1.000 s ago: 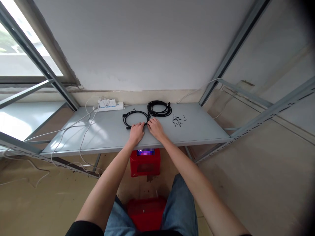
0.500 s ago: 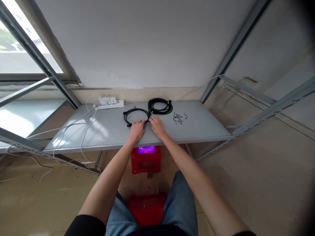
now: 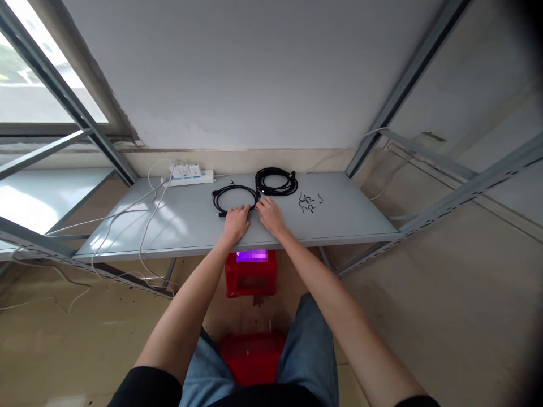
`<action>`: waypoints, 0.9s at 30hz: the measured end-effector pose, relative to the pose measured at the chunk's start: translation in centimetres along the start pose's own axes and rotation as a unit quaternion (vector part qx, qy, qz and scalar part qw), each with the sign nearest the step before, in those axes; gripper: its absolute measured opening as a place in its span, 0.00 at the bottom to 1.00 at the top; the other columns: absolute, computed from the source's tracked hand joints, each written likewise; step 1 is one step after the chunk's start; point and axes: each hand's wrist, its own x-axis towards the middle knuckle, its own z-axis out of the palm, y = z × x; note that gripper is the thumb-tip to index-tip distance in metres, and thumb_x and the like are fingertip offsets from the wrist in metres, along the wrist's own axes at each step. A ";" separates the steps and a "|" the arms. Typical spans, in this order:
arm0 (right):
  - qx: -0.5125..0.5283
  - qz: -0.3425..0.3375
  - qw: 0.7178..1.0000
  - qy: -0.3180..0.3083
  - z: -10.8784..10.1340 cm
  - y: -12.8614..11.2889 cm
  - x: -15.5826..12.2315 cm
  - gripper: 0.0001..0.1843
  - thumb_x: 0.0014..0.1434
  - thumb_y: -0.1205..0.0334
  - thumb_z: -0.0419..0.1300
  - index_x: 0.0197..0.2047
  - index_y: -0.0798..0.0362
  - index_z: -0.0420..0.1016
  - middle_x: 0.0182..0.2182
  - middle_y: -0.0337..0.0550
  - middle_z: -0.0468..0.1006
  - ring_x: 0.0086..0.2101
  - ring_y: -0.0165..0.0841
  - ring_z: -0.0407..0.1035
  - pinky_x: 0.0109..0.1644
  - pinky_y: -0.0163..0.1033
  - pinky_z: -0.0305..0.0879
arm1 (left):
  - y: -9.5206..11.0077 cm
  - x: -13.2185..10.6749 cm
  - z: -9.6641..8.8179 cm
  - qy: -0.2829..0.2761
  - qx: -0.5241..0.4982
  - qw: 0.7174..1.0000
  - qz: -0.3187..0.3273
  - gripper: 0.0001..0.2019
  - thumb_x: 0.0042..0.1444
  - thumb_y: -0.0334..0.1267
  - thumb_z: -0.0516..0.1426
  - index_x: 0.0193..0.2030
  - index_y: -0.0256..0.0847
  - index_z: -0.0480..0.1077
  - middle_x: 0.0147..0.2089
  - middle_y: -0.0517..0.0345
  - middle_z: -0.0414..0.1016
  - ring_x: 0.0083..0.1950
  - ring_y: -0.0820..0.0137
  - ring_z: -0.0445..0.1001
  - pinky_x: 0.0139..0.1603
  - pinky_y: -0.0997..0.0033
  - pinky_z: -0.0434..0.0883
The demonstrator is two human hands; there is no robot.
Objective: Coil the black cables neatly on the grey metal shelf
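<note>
A black cable (image 3: 235, 187) lies in a loose coil on the grey shelf (image 3: 203, 232), its plugs at the coil's left side. My left hand (image 3: 237, 223) is closed on the near part of this coil, knuckles up. Beside it my right hand (image 3: 270, 215) pinches the coil's right side, with the fingertips of both hands close together. Behind my right hand rests a second, thicker coil of black cable (image 3: 259, 183). Several short black twist ties (image 3: 311, 207) are scattered to the right of the hands. What lies under my fingers is partly hidden.
A white power strip (image 3: 199, 178) with chargers plugged in stands at the back left, and white cords (image 3: 146, 240) trail from it over the front edge. Grey metal posts (image 3: 367, 144) frame the shelf. A red stool (image 3: 250, 280) is below.
My right hand has shifted very slightly up and left along the cable. My left hand stays in place, and the coils lie as before.
</note>
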 end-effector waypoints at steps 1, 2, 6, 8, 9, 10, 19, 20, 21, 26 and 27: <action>0.002 -0.001 1.000 0.003 0.0 0.0 0.0 0.15 0.76 0.66 0.54 0.43 0.52 0.82 0.42 0.52 0.77 0.48 0.45 0.67 0.52 0.48 0.64 | 0.0 0.0 0.0 0.001 0.001 1.000 0.000 0.21 0.62 0.24 0.53 0.61 0.41 0.70 0.55 0.44 0.80 0.57 0.53 0.79 0.60 0.56 0.66; 0.003 -0.002 1.000 0.006 0.0 -0.1 0.0 0.15 0.76 0.65 0.54 0.42 0.52 0.81 0.42 0.51 0.77 0.47 0.45 0.67 0.52 0.47 0.64 | 0.0 0.0 0.0 0.001 0.001 1.000 0.001 0.21 0.62 0.24 0.53 0.60 0.41 0.71 0.54 0.44 0.80 0.57 0.53 0.79 0.60 0.56 0.66; 0.011 0.001 1.000 0.020 0.0 -0.1 0.0 0.16 0.77 0.64 0.52 0.42 0.52 0.80 0.41 0.50 0.77 0.45 0.43 0.68 0.51 0.45 0.63 | -0.1 -0.1 0.1 0.009 0.002 1.000 0.006 0.22 0.61 0.25 0.53 0.60 0.40 0.71 0.54 0.45 0.80 0.56 0.54 0.79 0.59 0.56 0.67; 0.019 0.012 0.999 0.037 0.1 0.0 -0.2 0.17 0.77 0.64 0.51 0.41 0.51 0.80 0.41 0.50 0.77 0.45 0.42 0.69 0.51 0.45 0.62 | -0.1 -0.1 0.1 0.013 0.002 1.000 0.006 0.22 0.61 0.25 0.53 0.61 0.40 0.71 0.54 0.45 0.80 0.56 0.54 0.79 0.59 0.56 0.67; 0.022 0.018 0.998 0.047 0.1 0.0 -0.2 0.17 0.77 0.64 0.50 0.41 0.51 0.79 0.40 0.50 0.77 0.45 0.42 0.69 0.51 0.44 0.62 | -0.1 -0.1 0.1 0.013 0.002 1.000 0.006 0.22 0.61 0.24 0.53 0.61 0.40 0.71 0.54 0.44 0.80 0.56 0.54 0.79 0.59 0.56 0.67; 0.024 0.024 0.998 0.057 0.1 0.1 -0.3 0.17 0.78 0.64 0.50 0.41 0.51 0.79 0.40 0.50 0.77 0.44 0.42 0.69 0.51 0.44 0.62 | -0.1 0.0 0.1 0.011 0.003 1.000 0.005 0.23 0.61 0.24 0.53 0.62 0.40 0.72 0.54 0.44 0.80 0.56 0.54 0.79 0.60 0.56 0.67; 0.059 0.173 0.971 0.151 -0.8 0.6 -1.4 0.16 0.78 0.60 0.50 0.40 0.50 0.77 0.39 0.48 0.76 0.41 0.40 0.69 0.48 0.42 0.62 | 0.0 -0.4 -0.2 0.005 -0.006 1.000 -0.011 0.41 0.58 0.24 0.53 0.80 0.31 0.49 0.58 0.39 0.81 0.60 0.54 0.79 0.63 0.58 0.66; 0.065 0.186 0.966 0.166 -1.1 1.1 -1.8 0.16 0.78 0.59 0.50 0.40 0.50 0.76 0.38 0.47 0.76 0.41 0.40 0.68 0.48 0.42 0.62 | 0.0 -0.5 -0.2 0.003 -0.007 1.000 -0.017 0.43 0.57 0.24 0.53 0.80 0.31 0.47 0.56 0.40 0.82 0.59 0.54 0.79 0.63 0.58 0.66; 0.067 0.194 0.962 0.178 -1.6 1.8 -2.3 0.17 0.77 0.58 0.50 0.40 0.50 0.76 0.37 0.47 0.76 0.41 0.41 0.68 0.48 0.42 0.63 | 0.0 -0.5 -0.3 0.001 -0.008 1.000 -0.021 0.42 0.57 0.23 0.53 0.80 0.31 0.48 0.55 0.40 0.82 0.59 0.54 0.79 0.63 0.58 0.66; 0.045 0.263 0.942 0.204 -5.3 7.6 -6.1 0.18 0.76 0.55 0.50 0.43 0.52 0.79 0.39 0.50 0.77 0.44 0.44 0.67 0.55 0.48 0.63 | 0.4 -0.5 -0.3 0.006 -0.012 1.000 -0.023 0.17 0.68 0.29 0.48 0.59 0.37 0.70 0.54 0.39 0.82 0.57 0.53 0.80 0.60 0.55 0.67; 0.041 0.295 0.930 0.214 -6.1 8.9 -6.9 0.18 0.75 0.55 0.50 0.44 0.52 0.79 0.39 0.51 0.77 0.45 0.45 0.66 0.55 0.48 0.62 | 0.5 -0.5 -0.3 0.010 -0.010 1.000 -0.024 0.16 0.70 0.32 0.47 0.57 0.38 0.71 0.53 0.39 0.82 0.57 0.52 0.80 0.60 0.54 0.67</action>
